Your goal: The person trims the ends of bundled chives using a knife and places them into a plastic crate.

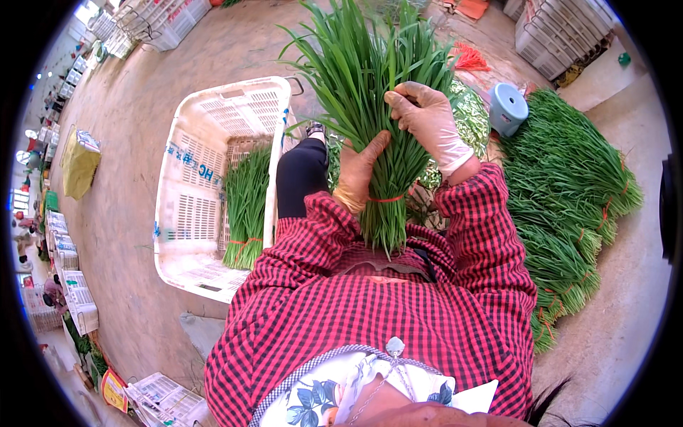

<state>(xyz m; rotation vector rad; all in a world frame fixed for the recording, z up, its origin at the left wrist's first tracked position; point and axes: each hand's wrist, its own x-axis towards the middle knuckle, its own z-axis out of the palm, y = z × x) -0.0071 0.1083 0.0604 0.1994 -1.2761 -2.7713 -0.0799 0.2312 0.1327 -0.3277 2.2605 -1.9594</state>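
A large bunch of garlic chives (390, 167) stands upright in front of my chest, leaf tips away from me and pale cut ends toward me. A red band circles it near the cut ends. My left hand (359, 167), in a thin glove, is wrapped round its left side just above the band. Higher up on the right, my gloved right hand (427, 117) pinches at the leaves with thumb and forefinger; exactly how many leaves it has is hidden. Left of my knee, a white plastic crate (186, 213) holds banded chives (247, 199).
Many banded chive bunches (562, 171) lie piled on the floor at right, beside a light blue stool (509, 108). Loose leaf scraps (466, 117) lie beyond my right hand, near red bands (469, 58). Stacked crates (562, 35) stand far right; a yellow sack (80, 164) is at left.
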